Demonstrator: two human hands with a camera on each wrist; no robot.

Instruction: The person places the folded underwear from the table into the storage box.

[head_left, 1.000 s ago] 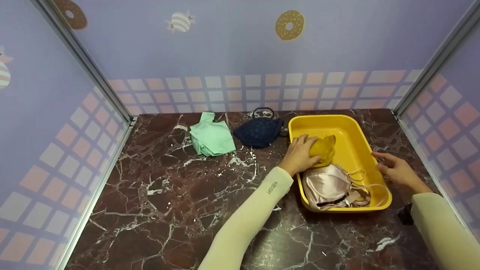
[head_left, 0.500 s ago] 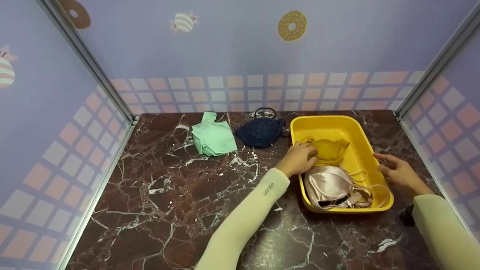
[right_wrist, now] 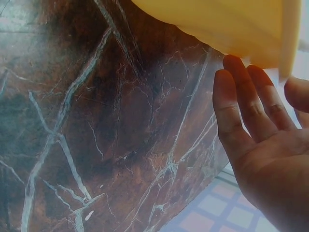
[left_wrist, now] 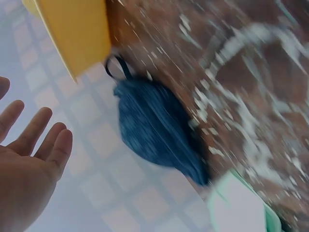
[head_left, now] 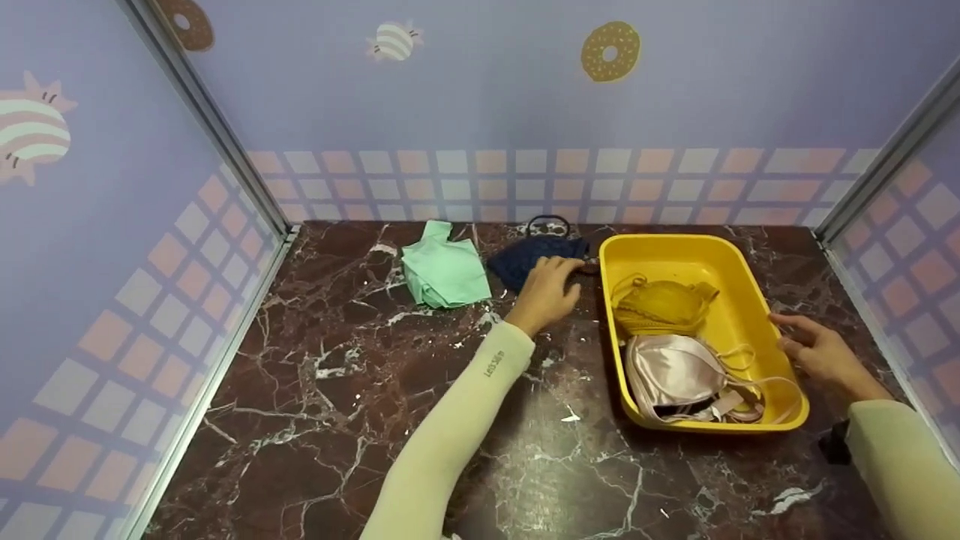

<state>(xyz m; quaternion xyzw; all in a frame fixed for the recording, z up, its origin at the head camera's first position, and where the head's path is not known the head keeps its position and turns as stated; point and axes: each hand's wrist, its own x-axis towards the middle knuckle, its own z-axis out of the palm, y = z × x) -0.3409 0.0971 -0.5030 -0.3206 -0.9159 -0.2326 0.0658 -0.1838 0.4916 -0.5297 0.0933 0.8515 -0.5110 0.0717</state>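
Observation:
My left hand [head_left: 546, 294] reaches over the near side of a navy bra [head_left: 517, 259] at the back of the table, covering part of it. In the left wrist view the fingers spread apart from the navy bra [left_wrist: 154, 125], with nothing in them. A yellow plastic basin [head_left: 741, 274] stands to the right. Inside lie a mustard lace bra [head_left: 666, 306] and, nearer me, a champagne satin bra [head_left: 675, 369] with loose straps. My right hand [head_left: 832, 361] rests against the basin's right side, its fairly straight fingers touching the outer wall, as the right wrist view shows.
A folded mint-green cloth [head_left: 446, 271] lies left of the navy bra. Patterned panels [head_left: 480, 97] enclose the dark marbled table [head_left: 390, 420] at the back and on both sides.
My left hand has let go of the mustard bra in the basin and moved left to the navy bra. The right hand stays at the basin's side. The head view has shifted slightly.

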